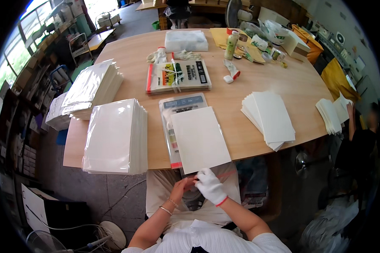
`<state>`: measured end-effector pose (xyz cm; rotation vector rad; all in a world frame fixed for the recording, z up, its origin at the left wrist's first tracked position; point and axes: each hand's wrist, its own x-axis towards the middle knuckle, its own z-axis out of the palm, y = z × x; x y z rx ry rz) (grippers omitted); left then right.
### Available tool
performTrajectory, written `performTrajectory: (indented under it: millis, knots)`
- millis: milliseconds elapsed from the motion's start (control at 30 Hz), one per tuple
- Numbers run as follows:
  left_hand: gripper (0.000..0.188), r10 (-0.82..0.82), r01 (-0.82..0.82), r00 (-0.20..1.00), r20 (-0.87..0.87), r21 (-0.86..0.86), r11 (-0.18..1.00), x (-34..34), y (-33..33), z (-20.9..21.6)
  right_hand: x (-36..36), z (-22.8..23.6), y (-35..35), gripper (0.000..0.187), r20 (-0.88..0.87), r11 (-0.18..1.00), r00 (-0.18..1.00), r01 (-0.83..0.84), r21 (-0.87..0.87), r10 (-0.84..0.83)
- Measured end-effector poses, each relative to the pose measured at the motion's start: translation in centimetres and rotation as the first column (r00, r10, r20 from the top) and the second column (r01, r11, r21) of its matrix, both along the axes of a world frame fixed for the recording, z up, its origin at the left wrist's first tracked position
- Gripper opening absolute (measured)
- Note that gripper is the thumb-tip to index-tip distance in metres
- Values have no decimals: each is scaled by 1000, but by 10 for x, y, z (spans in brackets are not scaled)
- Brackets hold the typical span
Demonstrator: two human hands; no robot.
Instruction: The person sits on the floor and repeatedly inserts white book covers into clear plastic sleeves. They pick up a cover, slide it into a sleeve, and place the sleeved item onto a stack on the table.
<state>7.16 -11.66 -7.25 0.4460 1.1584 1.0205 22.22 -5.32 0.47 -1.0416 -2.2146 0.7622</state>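
Note:
My left hand (182,186) is bare, with bracelets on the wrist. It meets my right hand (211,185), in a white knitted glove with a red cuff, over my lap just off the table's near edge. Both hands look closed, fingers against each other; anything between them is too small or hidden to name. A thin reddish strip (227,174) shows beside the glove. Just beyond my hands lies a blank cream sheet (201,139), reaching the table edge. It partly covers a printed clear plastic packet (166,122) with a red lower edge.
Stacks of plastic-wrapped sheets (109,137) stand at the left. A fanned stack of white sheets (271,118) lies right. Farther back are a tied bundle of printed packets (179,76), gloves (158,55), a bottle (231,45) and a white box (185,41). Another person (359,143) works at the right.

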Motion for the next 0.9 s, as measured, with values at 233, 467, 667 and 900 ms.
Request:
performTrajectory:
  millis: [233,467,667,900]
  knots:
    - [37,310,-297,937,164,-101,950,7,2,-2,-16,0,9,13,11,905,905,-425,7,425]
    - [34,124,-118,985,-118,57,991,-7,4,9,275,-24,74,23,251,498,662,716,-489,-706]
    - [20,435,211,212,-875,476,854,-25,-4,21,269,-79,3,43,816,903,561,266,-338,140]
    - [19,488,713,75,-870,389,584,-31,25,51,115,-16,65,16,-97,999,995,-25,-22,22]
